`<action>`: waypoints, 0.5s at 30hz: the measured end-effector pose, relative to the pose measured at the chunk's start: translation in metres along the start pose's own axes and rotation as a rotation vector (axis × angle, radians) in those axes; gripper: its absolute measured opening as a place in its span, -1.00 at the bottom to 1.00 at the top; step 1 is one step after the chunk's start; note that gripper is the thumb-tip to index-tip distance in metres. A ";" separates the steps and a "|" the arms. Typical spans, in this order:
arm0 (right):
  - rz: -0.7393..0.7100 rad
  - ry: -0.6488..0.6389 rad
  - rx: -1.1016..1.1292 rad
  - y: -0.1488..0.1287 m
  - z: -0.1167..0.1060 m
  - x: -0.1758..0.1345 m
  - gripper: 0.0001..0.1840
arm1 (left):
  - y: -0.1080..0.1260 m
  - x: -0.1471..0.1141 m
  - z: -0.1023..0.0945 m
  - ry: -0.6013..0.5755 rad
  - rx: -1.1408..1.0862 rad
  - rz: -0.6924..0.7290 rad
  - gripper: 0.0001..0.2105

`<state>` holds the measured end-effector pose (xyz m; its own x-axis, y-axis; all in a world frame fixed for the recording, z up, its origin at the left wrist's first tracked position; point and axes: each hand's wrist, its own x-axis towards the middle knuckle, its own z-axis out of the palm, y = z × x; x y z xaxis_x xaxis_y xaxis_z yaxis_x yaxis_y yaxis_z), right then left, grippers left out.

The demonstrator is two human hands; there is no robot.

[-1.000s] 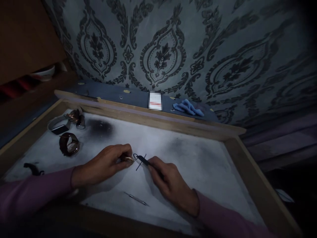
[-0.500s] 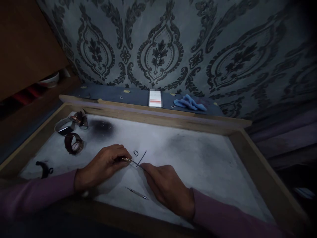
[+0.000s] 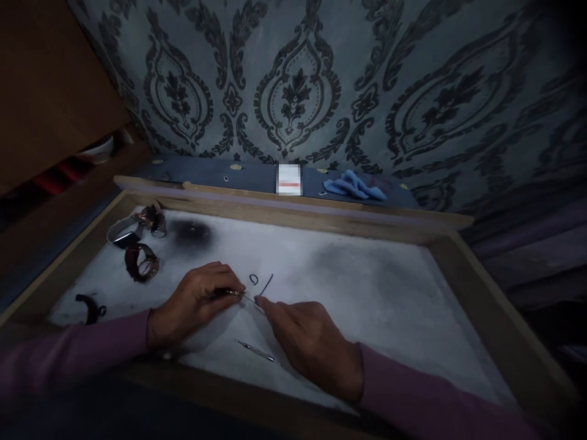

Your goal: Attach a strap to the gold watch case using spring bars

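My left hand (image 3: 197,302) pinches a small gold-coloured watch part (image 3: 235,293), most of it hidden by the fingers. Fingers closed, my right hand (image 3: 312,342) grips a slim metal tool (image 3: 251,299) whose thin shaft reaches left to the gold edge. Its handle is covered by the hand. Just beyond the fingertips lie a dark thin strip (image 3: 266,284) and a small black loop (image 3: 254,279). Nearer to me, a double-ended silver pen-like tool (image 3: 258,352) rests on the white surface between the hands.
A wooden-rimmed tray (image 3: 293,214) surrounds the work surface. At its left are a brown-strap watch (image 3: 141,264), a watch with a pale band (image 3: 126,235), another watch (image 3: 153,219) and a curved black strap (image 3: 89,308). Behind the rim sit a white box (image 3: 289,179) and a blue cloth (image 3: 354,185).
Both hands stay close together with the tool against the gold part. My right fingertips now cover the lower end of the dark strip. The whole view has shifted slightly.
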<state>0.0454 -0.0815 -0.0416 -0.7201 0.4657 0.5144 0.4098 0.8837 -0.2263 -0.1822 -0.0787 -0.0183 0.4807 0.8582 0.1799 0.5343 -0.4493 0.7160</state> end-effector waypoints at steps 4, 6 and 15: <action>0.008 -0.024 0.013 0.001 0.002 0.000 -0.67 | 0.000 0.000 0.000 0.003 -0.006 0.005 -0.89; 0.009 -0.028 0.013 0.001 0.002 -0.001 -0.67 | 0.000 0.000 0.000 -0.002 -0.009 0.000 -0.89; 0.003 -0.010 -0.029 0.002 0.001 0.000 -0.68 | -0.001 0.001 -0.001 -0.013 -0.012 -0.028 -0.90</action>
<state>0.0451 -0.0793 -0.0431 -0.7246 0.4685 0.5055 0.4277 0.8808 -0.2032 -0.1824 -0.0768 -0.0184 0.4746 0.8671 0.1514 0.5395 -0.4225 0.7284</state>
